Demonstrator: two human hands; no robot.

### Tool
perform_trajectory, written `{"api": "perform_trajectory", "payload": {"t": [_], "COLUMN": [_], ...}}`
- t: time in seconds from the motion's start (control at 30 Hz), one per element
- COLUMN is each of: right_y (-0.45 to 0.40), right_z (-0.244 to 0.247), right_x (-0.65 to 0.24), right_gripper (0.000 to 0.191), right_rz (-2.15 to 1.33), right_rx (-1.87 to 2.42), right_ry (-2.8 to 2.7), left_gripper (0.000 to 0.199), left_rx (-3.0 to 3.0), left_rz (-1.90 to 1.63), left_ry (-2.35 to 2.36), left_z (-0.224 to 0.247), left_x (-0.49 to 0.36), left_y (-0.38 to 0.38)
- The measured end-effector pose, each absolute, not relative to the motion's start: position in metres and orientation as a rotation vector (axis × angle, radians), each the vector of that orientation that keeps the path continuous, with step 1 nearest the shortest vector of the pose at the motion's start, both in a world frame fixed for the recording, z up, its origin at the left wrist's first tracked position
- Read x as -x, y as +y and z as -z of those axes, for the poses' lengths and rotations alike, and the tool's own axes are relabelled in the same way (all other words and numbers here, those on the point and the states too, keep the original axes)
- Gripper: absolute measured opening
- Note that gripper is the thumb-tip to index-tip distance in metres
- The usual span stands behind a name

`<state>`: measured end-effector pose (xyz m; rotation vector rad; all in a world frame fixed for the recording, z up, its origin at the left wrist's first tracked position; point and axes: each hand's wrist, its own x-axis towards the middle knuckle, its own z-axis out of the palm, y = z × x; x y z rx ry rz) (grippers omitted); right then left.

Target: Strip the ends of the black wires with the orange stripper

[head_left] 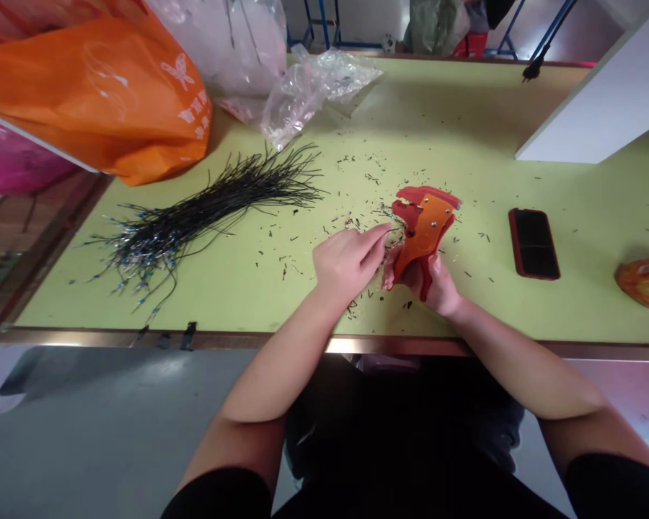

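Observation:
My right hand (440,288) is wrapped round the handles of a red and orange wire stripper (430,223), its jaws pointing up and to the left. Close beside the tool, my left hand (351,259) is closed in a pinch, thumb and index finger pressed together. A thin dark wire end (396,230) shows at the fingertips, just short of the stripper; the rest of it is hidden by the hand. To the left lies a bundle of black wires (216,202), with bluish and silvery tips at its near left end.
Small black offcuts (286,267) are scattered over the green tabletop (249,303). A phone (534,244) and an amber container (646,281) lie to the right. An orange bag (102,94) and clear plastic bags (297,94) stand back left; a white panel (600,94) rises back right.

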<state>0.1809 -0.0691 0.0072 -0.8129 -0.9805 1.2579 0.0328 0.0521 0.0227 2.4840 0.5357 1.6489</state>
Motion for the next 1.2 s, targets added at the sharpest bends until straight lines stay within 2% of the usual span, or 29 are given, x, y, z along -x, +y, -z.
{"api": "perform_trajectory", "payload": {"t": [0.3, 0.77, 1.2], "right_y": [-0.067, -0.07, -0.07], "right_z": [-0.005, 0.003, -0.01], "right_x": [-0.18, -0.179, -0.175], "right_gripper": [0.077, 0.066, 0.07], "right_rz": [-1.286, -1.222, -1.12], "right_rx": [0.898, 0.932, 1.115], "right_ry": [-0.961, -0.908, -0.902], "left_gripper": [0.016, 0.014, 0.014], "left_rx": [-2.545, -2.548, -2.538], "left_rz": [-1.689, -1.625, -1.581], "left_ry": [0.464, 0.47, 0.468], "left_z": [-0.026, -0.026, -0.025], "left_x": [-0.036, -0.036, -0.034], "left_y": [0.043, 0.039, 0.04]}}
